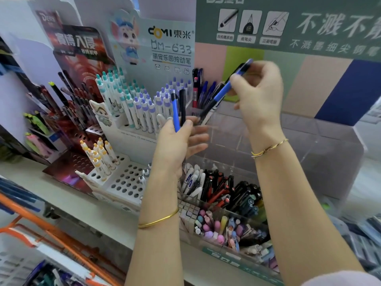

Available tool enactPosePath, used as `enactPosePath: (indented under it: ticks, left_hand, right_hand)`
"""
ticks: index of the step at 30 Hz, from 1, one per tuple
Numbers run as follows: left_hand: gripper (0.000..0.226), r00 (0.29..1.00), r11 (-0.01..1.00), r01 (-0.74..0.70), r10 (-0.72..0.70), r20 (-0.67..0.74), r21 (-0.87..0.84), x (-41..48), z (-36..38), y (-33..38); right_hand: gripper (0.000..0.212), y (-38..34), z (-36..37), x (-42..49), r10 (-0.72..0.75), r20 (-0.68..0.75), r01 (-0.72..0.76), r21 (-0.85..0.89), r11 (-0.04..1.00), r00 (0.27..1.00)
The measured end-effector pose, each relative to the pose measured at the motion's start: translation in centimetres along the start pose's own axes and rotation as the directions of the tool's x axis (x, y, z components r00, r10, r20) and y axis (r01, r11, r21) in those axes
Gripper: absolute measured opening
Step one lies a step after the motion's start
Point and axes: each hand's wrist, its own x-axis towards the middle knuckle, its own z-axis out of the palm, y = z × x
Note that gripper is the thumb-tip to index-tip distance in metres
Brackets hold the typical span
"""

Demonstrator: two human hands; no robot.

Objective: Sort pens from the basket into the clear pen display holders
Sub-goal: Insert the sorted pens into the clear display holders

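The right hand (259, 93) is raised above the clear holder (309, 145). A blue pen (223, 91) is pinched between its thumb and curled fingers. The pen is held tilted, with its dark lower end pointing down and left toward the holder's rear-left compartment, where the dark pens (203, 91) stand upright. Whether the pen tip touches the holder cannot be determined.

The left hand (179, 141) is held lower and to the left, in front of the white stand (127, 182). Two pens are gripped upright side by side between its thumb and curled fingers: a second blue pen (175, 112) and a black pen (182, 106).

The holder's front compartments are filled with red and black pens (218, 188) and pastel pens (218, 226). Both stand and holder are placed on the shelf (82, 203). The orange basket (26, 230) is seen in part at the lower left, below the shelf.
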Motion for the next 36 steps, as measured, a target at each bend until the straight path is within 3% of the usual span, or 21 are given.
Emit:
enactPosePath:
  ticks: [3, 7, 12, 18, 22, 26, 28, 30, 34, 36]
  left_hand:
    - [0.016, 0.997, 0.998, -0.023, 0.028, -0.076, 0.064, 0.1, -0.6, 0.1]
    - [0.015, 0.998, 0.992, -0.03, 0.036, -0.05, 0.126, 0.0, -0.6, 0.1]
    - [0.016, 0.999, 0.994, -0.025, 0.029, -0.031, 0.105, -0.1, -0.9, 0.0]
    - [0.015, 0.999, 0.994, -0.024, 0.027, -0.021, 0.108, -0.1, -0.8, 0.0]
    - [0.014, 1.0, 0.995, -0.02, 0.021, -0.005, 0.095, 0.0, -0.6, -0.1]
    - [0.016, 1.0, 0.998, -0.004, 0.003, 0.01, 0.065, 0.2, -0.6, 0.1]
    - [0.017, 1.0, 0.998, 0.003, -0.004, 0.019, 0.066, 0.2, -0.5, 0.2]
    - [0.016, 1.0, 0.998, 0.004, -0.006, 0.029, 0.061, 0.2, -0.6, 0.3]
    - [0.017, 0.997, 0.998, -0.023, 0.018, 0.081, 0.059, 0.2, -0.5, 0.2]
    - [0.016, 0.992, 0.998, -0.033, 0.025, 0.125, 0.061, 0.2, -0.4, 0.1]
  right_hand:
    - [0.028, -0.2, 0.1, 0.6, -0.102, -0.132, 0.097, -0.043, 0.994, 0.986]
    - [0.032, -0.3, 1.5, 0.3, -0.254, -0.028, 0.242, -0.217, 0.946, 0.967]
    - [0.032, -0.9, 2.3, 0.3, -0.388, -0.085, 0.357, -0.249, 0.9, 0.918]
    - [0.027, 0.1, 3.0, 0.7, -0.251, 0.173, 0.304, -0.508, 0.806, 0.952]
    - [0.025, 1.1, 3.2, 1.2, -0.155, 0.204, 0.252, -0.646, 0.721, 0.967]
    - [0.024, 1.6, 3.6, 0.8, -0.133, 0.269, 0.298, -0.797, 0.526, 0.954]
    - [0.026, 1.6, 3.4, 0.8, -0.094, 0.28, 0.29, -0.831, 0.476, 0.955]
    - [0.029, 1.6, 2.8, 1.1, -0.097, 0.258, 0.268, -0.795, 0.544, 0.961]
    - [0.021, 1.0, 1.1, 0.7, -0.284, 0.035, 0.255, -0.558, 0.79, 0.958]
    - [0.019, 0.5, 0.6, 0.3, -0.245, 0.081, 0.254, -0.464, 0.849, 0.966]
